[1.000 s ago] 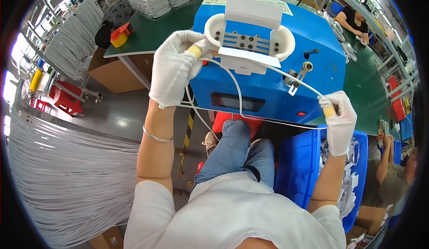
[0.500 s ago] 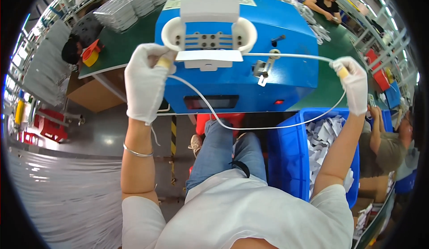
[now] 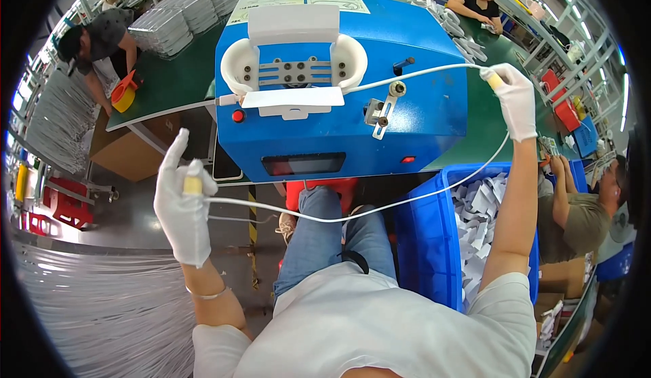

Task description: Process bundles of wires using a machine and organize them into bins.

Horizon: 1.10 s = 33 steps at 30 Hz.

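Note:
A white cable [image 3: 325,219] hangs in a loop between my two gloved hands. My left hand [image 3: 182,208], lower left of the blue machine [image 3: 420,127], grips one part of it, index finger stretched upward. At the machine's right side my right hand [image 3: 512,100] pinches the cable near its upper bend. From there it runs left to the machine's white curved holders [image 3: 241,66], behind a folded white card [image 3: 291,100]. A pale cable end [image 3: 228,100] sticks out left of the card. Yellow bands wrap a finger on each glove.
A blue bin [image 3: 427,242] of white paper scraps stands at my right. Bundled cables lie on the green table [image 3: 169,89] and hang at lower left. Stacked clear trays [image 3: 163,28] sit at the back left. Other people work at left, back right and right.
My left hand has left the card's left end and moved down and left, drawing the cable along. My right hand has risen a little. The person at left has become more visible.

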Tool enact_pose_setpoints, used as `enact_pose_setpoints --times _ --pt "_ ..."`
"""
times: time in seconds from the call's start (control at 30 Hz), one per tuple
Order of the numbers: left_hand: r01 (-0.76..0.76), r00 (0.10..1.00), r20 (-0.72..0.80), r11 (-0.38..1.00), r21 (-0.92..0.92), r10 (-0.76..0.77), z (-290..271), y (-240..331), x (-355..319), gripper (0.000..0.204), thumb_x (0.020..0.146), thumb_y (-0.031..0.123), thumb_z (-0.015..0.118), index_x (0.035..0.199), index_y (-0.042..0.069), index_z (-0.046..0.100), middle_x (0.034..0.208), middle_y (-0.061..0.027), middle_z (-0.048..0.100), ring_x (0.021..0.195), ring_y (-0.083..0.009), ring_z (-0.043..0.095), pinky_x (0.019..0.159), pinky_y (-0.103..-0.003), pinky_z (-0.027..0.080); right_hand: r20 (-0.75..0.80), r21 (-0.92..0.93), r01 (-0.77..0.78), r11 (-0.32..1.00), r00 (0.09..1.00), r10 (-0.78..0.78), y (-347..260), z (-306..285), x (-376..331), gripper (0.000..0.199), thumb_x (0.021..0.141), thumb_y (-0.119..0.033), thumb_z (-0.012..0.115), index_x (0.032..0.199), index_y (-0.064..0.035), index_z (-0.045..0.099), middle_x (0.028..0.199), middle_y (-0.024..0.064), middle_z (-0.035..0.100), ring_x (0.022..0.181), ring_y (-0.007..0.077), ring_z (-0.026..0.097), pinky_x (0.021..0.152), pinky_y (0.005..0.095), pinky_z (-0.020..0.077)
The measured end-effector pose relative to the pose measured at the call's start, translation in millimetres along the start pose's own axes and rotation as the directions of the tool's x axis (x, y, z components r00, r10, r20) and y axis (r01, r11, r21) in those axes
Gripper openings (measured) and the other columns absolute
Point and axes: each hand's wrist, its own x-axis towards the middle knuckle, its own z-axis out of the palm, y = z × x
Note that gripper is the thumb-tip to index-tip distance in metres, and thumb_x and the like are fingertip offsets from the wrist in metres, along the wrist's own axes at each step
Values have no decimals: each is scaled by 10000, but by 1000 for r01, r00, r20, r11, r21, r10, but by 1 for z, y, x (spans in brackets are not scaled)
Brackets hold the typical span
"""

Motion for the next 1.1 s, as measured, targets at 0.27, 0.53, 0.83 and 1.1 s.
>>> enact_pose_setpoints --times 0.27,0.53,0.83,1.1 --pt "294 866 425 956 -10 -262 11 -5 -27 364 888 62 557 1241 -23 531 665 -1 576 473 -11 422 402 -156 295 42 67 -29 997 999 27 9 -20 -30 110 884 -98 612 844 -1 642 790 -15 611 752 34 521 691 176 396" --pt "467 543 762 881 76 -353 57 -42 -65 413 911 220 600 1247 -8 527 724 -41 611 475 -25 424 424 -162 332 126 116 -4 993 992 -11 10 -25 -45 170 875 -199 641 820 -39 649 700 -40 564 543 -13 388 473 151 259" --pt "621 239 910 774 126 -339 87 -96 -102 365 906 87 555 1264 23 527 953 -83 625 735 -100 563 698 -241 479 284 354 -235 905 949 135 -18 -4 -56 124 875 -131 606 821 -19 617 649 -4 553 430 -5 367 376 164 233" --pt "263 350 841 905 335 -413 86 -144 -106 373 868 97 608 1226 11 551 1077 -101 646 1010 -165 611 892 -271 461 494 361 -405 840 847 197 -61 25 -52 253 858 -209 625 776 31 618 606 35 553 358 74 455 338 198 319"
